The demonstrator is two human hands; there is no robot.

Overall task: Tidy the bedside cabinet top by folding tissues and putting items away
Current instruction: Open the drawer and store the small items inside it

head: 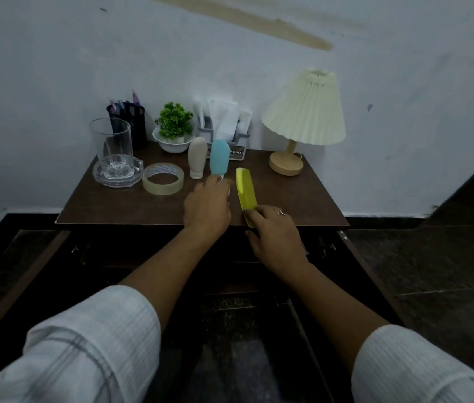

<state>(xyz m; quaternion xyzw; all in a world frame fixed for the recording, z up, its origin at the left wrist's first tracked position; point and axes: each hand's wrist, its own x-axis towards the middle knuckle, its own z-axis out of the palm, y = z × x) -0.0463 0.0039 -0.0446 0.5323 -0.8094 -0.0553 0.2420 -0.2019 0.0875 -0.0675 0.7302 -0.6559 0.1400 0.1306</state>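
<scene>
On the brown cabinet top (113, 205), my left hand (208, 209) holds the blue squeeze tube (219, 158) by its lower cap end, and the tube stands upright. My right hand (273, 237) grips the near end of a yellow-green flat tube (244, 187) that lies pointing away from me. A beige tube (197, 157) stands upright just left of the blue one. White tissues (224, 117) stick up from a grey holder (240, 138) at the back.
A drinking glass (112, 146) stands in a glass ashtray (100, 177) at the left, with a tape roll (163, 179) beside it. A pen cup (131, 117), small potted plant (174, 122) and lamp (305, 112) line the back. An open drawer (230, 248) lies below the front edge.
</scene>
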